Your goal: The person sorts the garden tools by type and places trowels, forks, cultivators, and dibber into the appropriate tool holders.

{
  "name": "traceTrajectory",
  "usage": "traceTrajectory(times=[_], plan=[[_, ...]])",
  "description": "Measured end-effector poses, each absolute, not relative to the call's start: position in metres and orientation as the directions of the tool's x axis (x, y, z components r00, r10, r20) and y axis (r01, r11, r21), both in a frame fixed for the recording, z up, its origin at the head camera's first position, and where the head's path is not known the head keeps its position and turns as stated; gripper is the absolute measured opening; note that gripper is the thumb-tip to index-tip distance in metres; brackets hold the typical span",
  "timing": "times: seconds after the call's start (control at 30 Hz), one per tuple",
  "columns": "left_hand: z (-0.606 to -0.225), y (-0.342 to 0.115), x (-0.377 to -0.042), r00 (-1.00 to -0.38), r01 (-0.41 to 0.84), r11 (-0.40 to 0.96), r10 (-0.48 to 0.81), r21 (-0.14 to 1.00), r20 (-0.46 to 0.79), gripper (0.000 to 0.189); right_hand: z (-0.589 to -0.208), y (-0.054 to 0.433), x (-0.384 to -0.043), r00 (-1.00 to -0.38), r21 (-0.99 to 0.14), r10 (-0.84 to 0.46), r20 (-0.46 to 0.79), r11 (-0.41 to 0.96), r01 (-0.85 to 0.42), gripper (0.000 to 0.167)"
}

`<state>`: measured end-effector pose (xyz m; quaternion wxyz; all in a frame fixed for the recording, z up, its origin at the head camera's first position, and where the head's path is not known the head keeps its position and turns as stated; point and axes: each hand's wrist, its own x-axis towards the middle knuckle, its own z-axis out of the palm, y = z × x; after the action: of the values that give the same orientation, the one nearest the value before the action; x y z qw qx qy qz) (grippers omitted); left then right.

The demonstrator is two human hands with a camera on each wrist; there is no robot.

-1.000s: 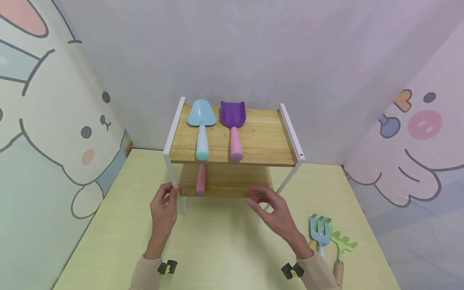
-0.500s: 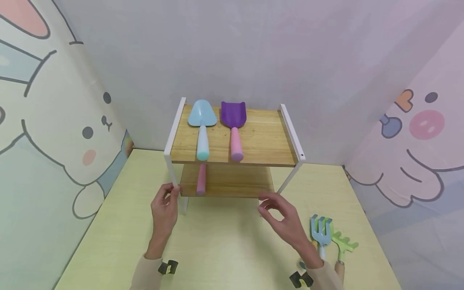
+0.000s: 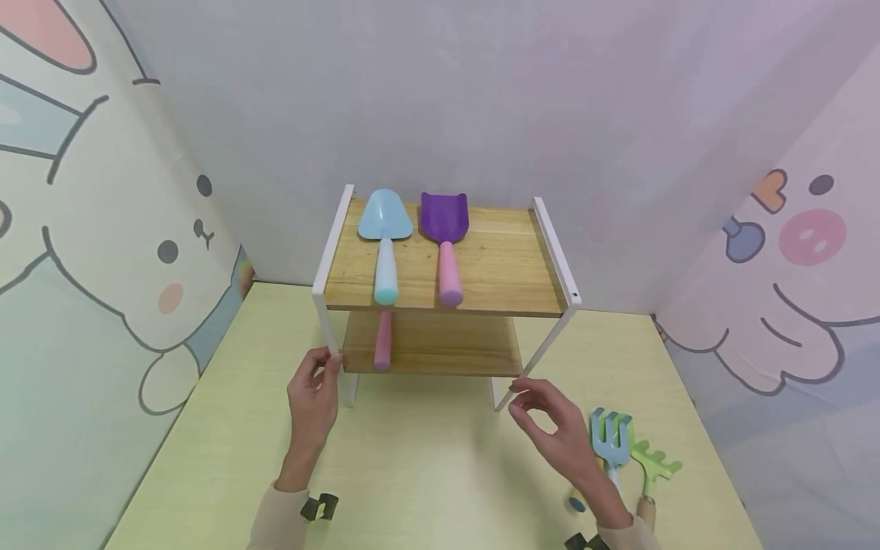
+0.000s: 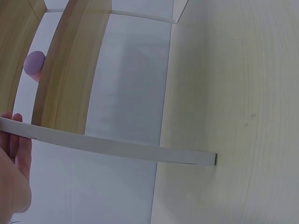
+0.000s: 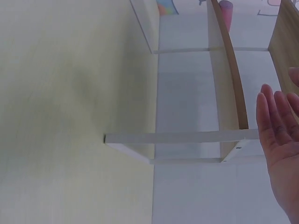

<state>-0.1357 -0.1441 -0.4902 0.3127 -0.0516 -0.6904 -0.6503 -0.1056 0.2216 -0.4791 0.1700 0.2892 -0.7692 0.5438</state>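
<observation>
A two-tier rack (image 3: pixel 509 267) with wooden shelves and a white frame stands at the middle of the table. My left hand (image 3: pixel 314 397) pinches its front left post (image 4: pixel 117 147), the fingertips showing beyond the post in the left wrist view. My right hand (image 3: pixel 557 428) is beside the front right leg (image 5: pixel 177 137), fingers loosely curved and nothing held. On the upper shelf lie a light blue trowel (image 3: pixel 386 218) and a purple shovel (image 3: pixel 445 220) with a pink handle. A pink handle (image 3: pixel 383 344) shows on the lower shelf; its head is hidden under the upper shelf.
Right of my right hand lie a blue hand fork (image 3: pixel 610 439) and a green rake (image 3: pixel 653 462) on the pale table (image 3: pixel 426 473). A blue-tipped handle end (image 3: pixel 577 501) peeks out by my right forearm. A printed cloth (image 3: pixel 440 92) hangs behind and at both sides.
My right hand has moved right and toward me, from before the lower shelf to beside the front right leg. My left hand stays on the left post.
</observation>
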Motion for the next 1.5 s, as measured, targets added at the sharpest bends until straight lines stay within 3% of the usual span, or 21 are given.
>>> traceTrajectory(times=[0.13, 0.43, 1.5], plan=[[-0.490, -0.144, -0.136, -0.794, 0.489, 0.148, -0.334, 0.860, 0.508, 0.005, -0.483, 0.230, -0.100, -0.788, -0.748, -0.246, 0.564, 0.254, -0.614, 0.048], [-0.490, -0.145, -0.136, -0.803, 0.484, 0.140, -0.323, 0.864, 0.501, 0.004, -0.486, 0.251, -0.085, -0.898, -0.830, -0.170, 0.405, 0.344, -0.439, 0.040], [-0.494, -0.145, -0.137, -0.785, 0.507, 0.173, -0.312, 0.844, 0.535, 0.005, -0.523, 0.318, -0.034, -0.974, -0.831, 0.090, 0.206, 0.542, -0.125, 0.041]])
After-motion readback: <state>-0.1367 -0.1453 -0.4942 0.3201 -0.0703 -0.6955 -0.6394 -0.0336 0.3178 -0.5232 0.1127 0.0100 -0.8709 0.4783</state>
